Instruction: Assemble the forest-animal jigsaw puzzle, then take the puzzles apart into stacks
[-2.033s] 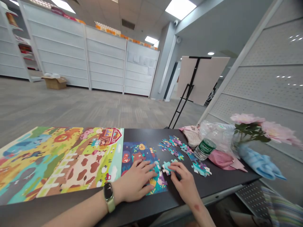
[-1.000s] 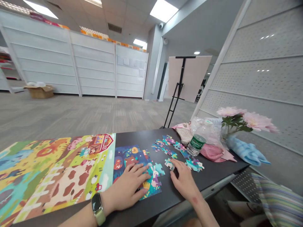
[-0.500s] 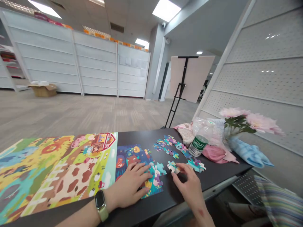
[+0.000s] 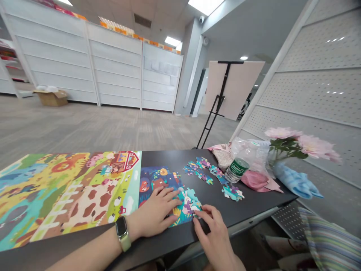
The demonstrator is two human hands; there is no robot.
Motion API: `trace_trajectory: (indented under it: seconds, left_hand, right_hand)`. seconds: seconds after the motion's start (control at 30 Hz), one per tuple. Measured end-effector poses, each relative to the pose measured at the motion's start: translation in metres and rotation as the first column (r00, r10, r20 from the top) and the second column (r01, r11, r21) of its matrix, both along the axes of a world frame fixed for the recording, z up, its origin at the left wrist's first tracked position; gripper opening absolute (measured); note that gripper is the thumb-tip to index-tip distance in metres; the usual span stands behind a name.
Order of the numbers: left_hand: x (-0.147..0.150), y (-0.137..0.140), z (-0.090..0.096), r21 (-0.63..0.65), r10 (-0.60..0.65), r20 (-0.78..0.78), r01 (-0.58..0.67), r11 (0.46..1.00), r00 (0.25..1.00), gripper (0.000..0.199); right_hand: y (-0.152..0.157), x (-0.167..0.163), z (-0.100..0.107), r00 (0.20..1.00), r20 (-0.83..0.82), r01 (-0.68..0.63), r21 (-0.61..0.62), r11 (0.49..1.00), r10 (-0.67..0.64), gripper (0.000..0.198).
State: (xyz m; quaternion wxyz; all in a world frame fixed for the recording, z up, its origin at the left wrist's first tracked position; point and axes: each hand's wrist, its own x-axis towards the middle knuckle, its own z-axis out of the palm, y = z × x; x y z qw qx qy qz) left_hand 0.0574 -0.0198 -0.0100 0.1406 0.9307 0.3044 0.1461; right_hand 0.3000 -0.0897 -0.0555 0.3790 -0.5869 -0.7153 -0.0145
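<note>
A partly assembled jigsaw puzzle (image 4: pixel 152 176) with a dark blue night scene and a white rabbit lies on the table. Flat on top of it, fingers spread, rests my left hand (image 4: pixel 158 212), with a watch (image 4: pixel 122 230) on the wrist. My right hand (image 4: pixel 213 233) pinches a puzzle piece (image 4: pixel 195 205) at the assembled part's right edge, touching the rabbit section; the fingertips partly cover it. Several loose puzzle pieces (image 4: pixel 199 169) are scattered beyond my hands, and a small joined cluster of pieces (image 4: pixel 232 192) sits farther right.
A large farm picture board (image 4: pixel 93 195) covers the left of the dark table (image 4: pixel 175 158). At the right stand a water bottle (image 4: pixel 237 169), pink cloth (image 4: pixel 255 180), a blue cloth (image 4: pixel 299 182) and pink flowers (image 4: pixel 313 146). An easel (image 4: pixel 221 94) stands behind.
My right hand has moved left and toward me, bringing the puzzle piece against the rabbit section. My left hand stays on the puzzle. The camera view has shifted slightly.
</note>
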Motion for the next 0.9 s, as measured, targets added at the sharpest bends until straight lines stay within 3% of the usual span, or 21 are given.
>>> trace_trajectory:
  seconds: [0.33,0.63,0.9]
  left_hand:
    - [0.001,0.001,-0.001,-0.021,-0.002,0.018,0.003,1.0,1.0,0.037]
    - [0.002,0.0,0.003,-0.034,-0.003,-0.022,0.002,0.999,1.0,0.037]
    - [0.002,0.0,0.005,-0.031,-0.002,-0.05,0.001,1.0,0.999,0.037]
  right_hand:
    - [-0.003,-0.013,0.011,0.997,0.061,0.042,-0.081,0.996,-0.037,0.02]
    - [0.001,-0.008,0.037,0.996,0.079,-0.025,-0.261,0.965,0.047,0.027]
    - [0.006,-0.001,0.044,0.986,0.136,-0.043,-0.335,0.941,0.093,0.026]
